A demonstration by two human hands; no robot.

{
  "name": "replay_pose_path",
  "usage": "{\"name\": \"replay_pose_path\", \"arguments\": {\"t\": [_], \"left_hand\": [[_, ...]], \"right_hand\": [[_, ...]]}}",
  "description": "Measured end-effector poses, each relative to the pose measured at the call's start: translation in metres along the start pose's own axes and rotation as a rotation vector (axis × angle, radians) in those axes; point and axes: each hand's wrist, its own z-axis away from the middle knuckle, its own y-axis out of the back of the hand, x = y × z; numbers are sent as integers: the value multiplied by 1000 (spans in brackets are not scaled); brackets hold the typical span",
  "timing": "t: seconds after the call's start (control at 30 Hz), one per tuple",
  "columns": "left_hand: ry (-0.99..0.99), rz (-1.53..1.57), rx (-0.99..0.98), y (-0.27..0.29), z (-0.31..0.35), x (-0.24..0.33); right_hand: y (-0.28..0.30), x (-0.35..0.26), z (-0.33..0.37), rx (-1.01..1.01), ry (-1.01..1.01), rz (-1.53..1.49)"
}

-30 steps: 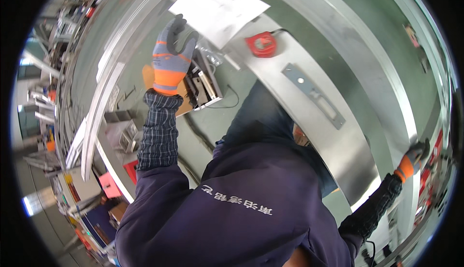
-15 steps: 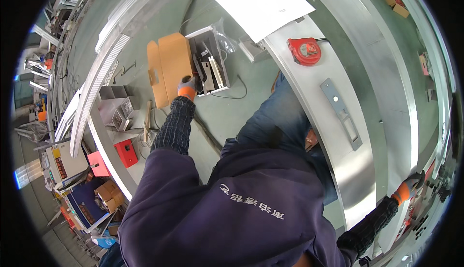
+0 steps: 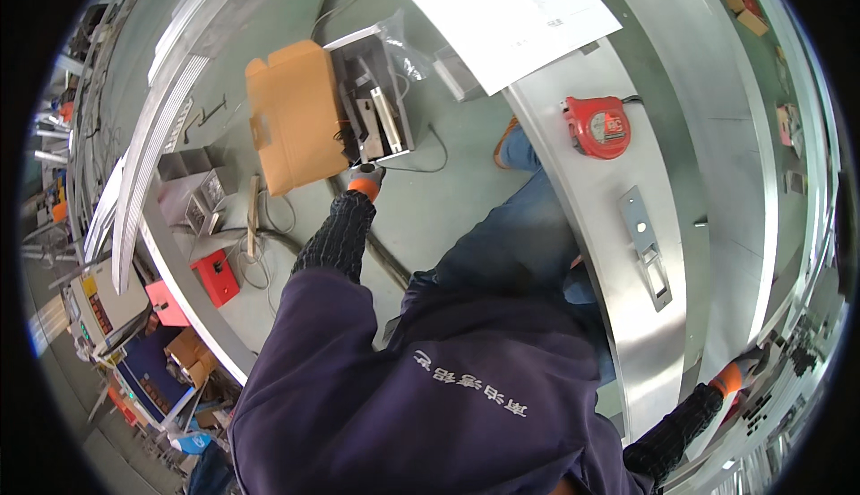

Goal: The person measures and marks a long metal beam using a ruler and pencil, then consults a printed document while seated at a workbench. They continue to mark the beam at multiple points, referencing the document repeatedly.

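My left hand (image 3: 367, 175), in a grey and orange glove, is at the near edge of an open box (image 3: 408, 105) on the floor. Its fingers look curled; what they hold, if anything, is too small to make out. Inside the box lie a pale metal bar (image 3: 387, 119) and a metal plate (image 3: 368, 126). The brown cardboard lid (image 3: 291, 114) is folded out to the left. Far to the right, my gloved right hand (image 3: 742, 371) rests with fingers stretched out on a long aluminium profile (image 3: 748, 253).
A nearer profile (image 3: 645, 361) carries a red tape measure (image 3: 598, 128), a slotted grey plate (image 3: 645, 244) and a white paper sheet (image 3: 502, 11). More profiles (image 3: 170, 119) curve along the left. A red box (image 3: 215, 278) and a wooden strip (image 3: 253, 217) are on the floor.
My left hand has moved off the cardboard lid's side to the box's near edge. The whole view has shifted, with the box now further left and the tape measure further right.
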Motion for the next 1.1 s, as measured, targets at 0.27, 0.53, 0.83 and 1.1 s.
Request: {"name": "replay_pose_path", "arguments": {"t": [0.27, 0.53, 0.83, 1.1], "left_hand": [[-572, 984, 318, 92, 75, 224], [-1058, 682, 258, 163, 205, 373], [-794, 849, -66, 100, 241, 323], [-689, 0, -292, -8, 207, 178]], "right_hand": [[23, 59, 0, -46, 19, -95], [-6, 40, 7, -4, 95, -253], [-13, 30, 6, 46, 55, -403], [-18, 16, 0, 15, 90, -275]]}}
